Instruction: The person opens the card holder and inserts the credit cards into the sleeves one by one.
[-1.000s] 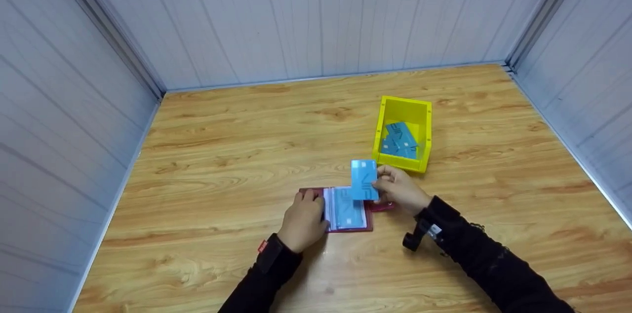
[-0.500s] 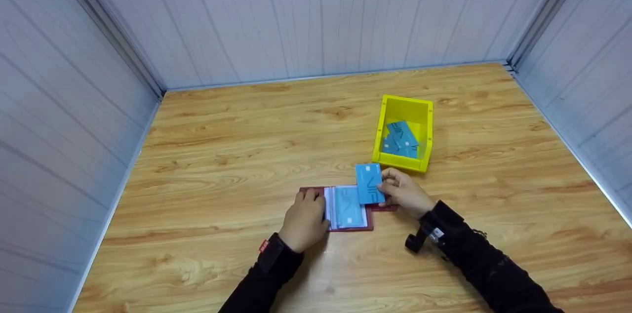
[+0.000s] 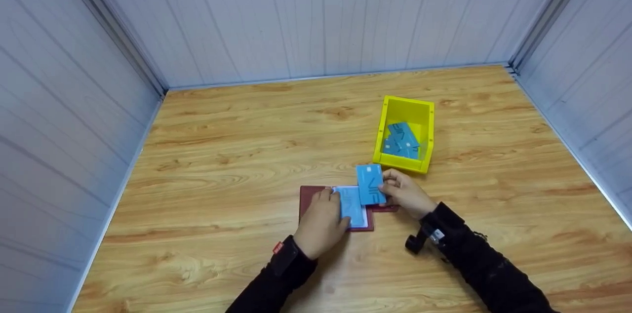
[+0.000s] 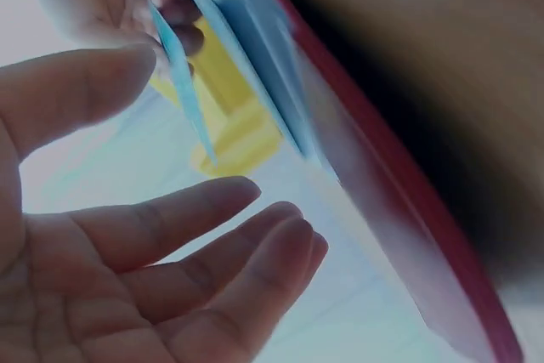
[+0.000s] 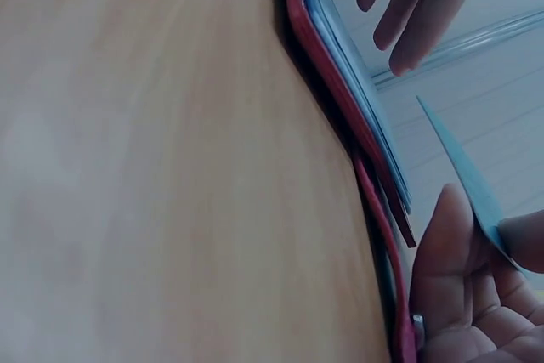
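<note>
A work booth (image 3: 582, 56), its pale panel walls (image 3: 296, 17) enclosing a wood-grain tabletop (image 3: 222, 145).

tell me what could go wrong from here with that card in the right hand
The card might twist or slip, since the right hand pinches it only along one side.
The open wallet could shift if bumped, as the left hand appears to hover just off it in the wrist views.
The right hand could knock the yellow box, which sits close by.
</note>
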The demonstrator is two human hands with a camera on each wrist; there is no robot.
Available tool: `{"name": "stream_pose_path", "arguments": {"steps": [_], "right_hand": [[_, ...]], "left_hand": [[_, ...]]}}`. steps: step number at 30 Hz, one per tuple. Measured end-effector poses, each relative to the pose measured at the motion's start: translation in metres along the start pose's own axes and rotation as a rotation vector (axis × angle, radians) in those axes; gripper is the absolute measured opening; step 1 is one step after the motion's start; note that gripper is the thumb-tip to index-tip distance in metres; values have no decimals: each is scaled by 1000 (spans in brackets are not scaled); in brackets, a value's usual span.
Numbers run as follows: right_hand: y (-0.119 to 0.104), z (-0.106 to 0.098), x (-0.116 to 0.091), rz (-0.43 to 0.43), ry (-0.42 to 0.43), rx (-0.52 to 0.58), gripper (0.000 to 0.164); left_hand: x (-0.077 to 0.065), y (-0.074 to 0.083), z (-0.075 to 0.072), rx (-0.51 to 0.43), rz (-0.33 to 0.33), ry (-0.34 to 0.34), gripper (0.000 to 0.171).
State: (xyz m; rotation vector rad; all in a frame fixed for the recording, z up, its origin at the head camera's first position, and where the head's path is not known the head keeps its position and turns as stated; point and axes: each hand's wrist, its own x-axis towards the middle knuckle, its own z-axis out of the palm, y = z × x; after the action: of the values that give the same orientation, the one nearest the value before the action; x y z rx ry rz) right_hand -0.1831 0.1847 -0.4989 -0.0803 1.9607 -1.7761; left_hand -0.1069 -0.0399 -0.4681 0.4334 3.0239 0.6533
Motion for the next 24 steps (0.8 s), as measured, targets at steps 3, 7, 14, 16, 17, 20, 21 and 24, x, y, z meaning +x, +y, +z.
{"name": "stream_pose_path", "arguments": {"steps": [3,7,14,16,17,20,21,24], "right_hand": [[0,0,0,1,4,-4,16],[1,-1,1,5,1,-7,17],[2,-1,0,3,-9,9,19],[2,-1,0,2,-10,8,19],[2,-1,0,1,-10,5,19],[3,-1,0,0,-9,5,18],[3,-1,0,-2,-9,6,18],[3,-2,1,0,-5,7,18]], "left_hand": [[3,7,5,21,12,-6,59],[6,11,14,104,47,26,61],[9,15,20,299,113,94,65],[9,16,21,325,126,95,70],[10,17,21,325,131,94,73],[11,18,20,323,148,88,78],[11,18,20,325,151,85,79],[11,17,18,294,147,64,78]]}}
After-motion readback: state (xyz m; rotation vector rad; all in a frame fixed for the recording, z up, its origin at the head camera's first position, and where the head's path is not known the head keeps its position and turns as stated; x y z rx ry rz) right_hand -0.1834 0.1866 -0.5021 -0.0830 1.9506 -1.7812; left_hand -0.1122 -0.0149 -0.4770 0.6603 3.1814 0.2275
